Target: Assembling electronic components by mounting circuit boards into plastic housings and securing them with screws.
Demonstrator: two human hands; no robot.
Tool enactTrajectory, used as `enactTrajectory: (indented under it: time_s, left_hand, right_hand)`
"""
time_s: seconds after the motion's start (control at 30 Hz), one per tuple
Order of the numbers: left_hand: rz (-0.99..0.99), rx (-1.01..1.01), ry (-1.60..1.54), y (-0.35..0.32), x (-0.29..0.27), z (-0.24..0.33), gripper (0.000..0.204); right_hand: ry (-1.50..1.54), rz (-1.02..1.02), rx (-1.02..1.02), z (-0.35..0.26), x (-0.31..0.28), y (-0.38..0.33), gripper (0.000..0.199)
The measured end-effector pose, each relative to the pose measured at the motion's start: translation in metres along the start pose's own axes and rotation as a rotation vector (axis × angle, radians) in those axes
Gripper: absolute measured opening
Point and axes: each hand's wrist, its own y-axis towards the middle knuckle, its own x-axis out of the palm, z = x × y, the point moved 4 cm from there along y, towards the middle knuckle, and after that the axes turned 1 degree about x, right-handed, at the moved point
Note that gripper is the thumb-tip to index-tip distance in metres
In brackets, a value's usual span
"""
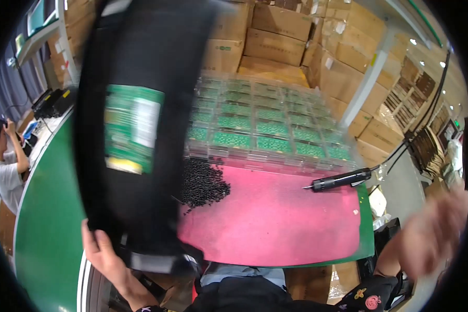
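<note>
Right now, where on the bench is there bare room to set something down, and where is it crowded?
The pink mat is bare across its middle and near edge, between the pile of small black parts and the black electric screwdriver. The green belt on the left is also bare. It is crowded at the back, where clear trays of green boards stand stacked, and where the left hand holds a large black panel.

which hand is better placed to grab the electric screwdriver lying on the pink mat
Right, probably. The right hand is free, blurred, off the mat's right edge, the side where the electric screwdriver lies on the pink mat. The left hand grips the big black panel.
</note>
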Motion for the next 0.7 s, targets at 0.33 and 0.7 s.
enactTrajectory:
  time_s: [0.33,0.7]
  left_hand:
    - [-0.060,-0.373,-0.499,0.067,-0.026,-0.074,0.043]
    - [0.143,-0.392,-0.515,0.147,-0.093,-0.199,0.049]
  right_hand:
    - [-1.317,-1.844,0.499,0.203,-0.078,-0.111,0.060]
    - [-1.220,-1.797,0.275,0.205,-0.055,-0.100,0.034]
